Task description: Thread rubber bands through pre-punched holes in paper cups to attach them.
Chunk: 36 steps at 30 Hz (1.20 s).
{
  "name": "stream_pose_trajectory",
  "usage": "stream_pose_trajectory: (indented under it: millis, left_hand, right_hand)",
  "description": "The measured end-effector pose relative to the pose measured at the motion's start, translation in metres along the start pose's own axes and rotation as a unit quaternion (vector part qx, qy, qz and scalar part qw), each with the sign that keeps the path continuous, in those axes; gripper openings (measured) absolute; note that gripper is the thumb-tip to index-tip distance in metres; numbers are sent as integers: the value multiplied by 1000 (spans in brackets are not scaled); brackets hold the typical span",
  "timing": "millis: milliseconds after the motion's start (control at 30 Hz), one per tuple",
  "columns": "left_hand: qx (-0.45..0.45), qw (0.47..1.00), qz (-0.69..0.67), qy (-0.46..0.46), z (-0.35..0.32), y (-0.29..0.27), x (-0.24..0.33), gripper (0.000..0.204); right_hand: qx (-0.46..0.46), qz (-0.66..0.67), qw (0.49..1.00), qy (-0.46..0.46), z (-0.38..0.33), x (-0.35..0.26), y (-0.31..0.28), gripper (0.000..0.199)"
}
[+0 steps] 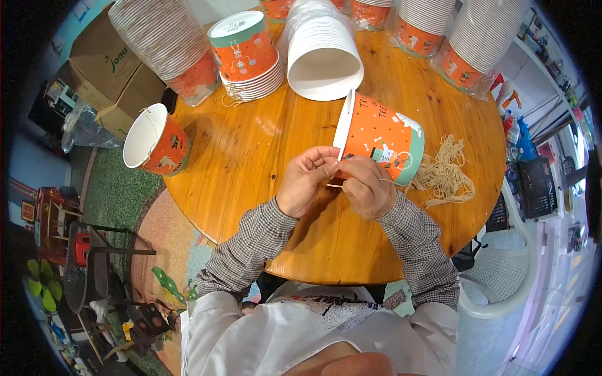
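Note:
An orange paper bucket (pixel 382 141) with a green base band and cartoon prints lies on its side, its white rim toward the left. My left hand (pixel 307 178) pinches at the near edge of that rim. Close against it, my right hand (pixel 369 187) has its fingers closed on a thin beige string (pixel 387 181). One string end sticks out below the fingertips, between the two hands. The exact point where string and rim meet is hidden by my fingers. A loose bundle of beige strings (pixel 446 172) lies just right of the bucket's base.
On the round wooden table (pixel 251 188), a bucket with a string handle (pixel 157 141) sits at the left edge. An upside-down stack (pixel 246 56) and a white stack on its side (pixel 326 66) lie beyond. Wrapped stacks (pixel 476 47) line the far side. A white chair (pixel 501 276) stands right.

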<state>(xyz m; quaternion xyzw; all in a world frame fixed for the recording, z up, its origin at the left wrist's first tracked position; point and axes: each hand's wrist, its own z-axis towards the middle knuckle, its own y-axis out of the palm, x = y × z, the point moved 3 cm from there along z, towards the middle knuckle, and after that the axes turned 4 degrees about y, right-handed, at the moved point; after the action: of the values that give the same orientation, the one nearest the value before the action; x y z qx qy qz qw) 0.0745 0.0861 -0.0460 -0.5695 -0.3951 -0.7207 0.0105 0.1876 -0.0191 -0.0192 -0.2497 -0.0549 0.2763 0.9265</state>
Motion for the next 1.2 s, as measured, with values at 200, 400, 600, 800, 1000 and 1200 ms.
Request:
stream_pose_trajectory:
  millis: [200, 400, 600, 800, 1000, 1200]
  left_hand:
    - [3, 1000, 4, 9, 0, 1, 0, 23]
    - [36, 999, 6, 19, -2, 5, 1, 21]
    - [37, 999, -18, 28, -5, 11, 5, 20]
    - [59, 998, -20, 12, -11, 22, 9, 18]
    - [43, 999, -8, -9, -10, 25, 8, 18]
    - [23, 999, -26, 2, -11, 29, 9, 18]
  right_hand:
    - [-31, -4, 999, 2, -4, 0, -1, 27]
    - [39, 89, 994, 52, -4, 0, -12, 24]
    - [48, 81, 994, 55, -3, 1, -14, 28]
    - [15, 21, 1000, 8, 0, -3, -15, 37]
    - [22, 9, 1000, -17, 5, -4, -16, 33]
    - [32, -12, 998, -49, 17, -9, -20, 30]
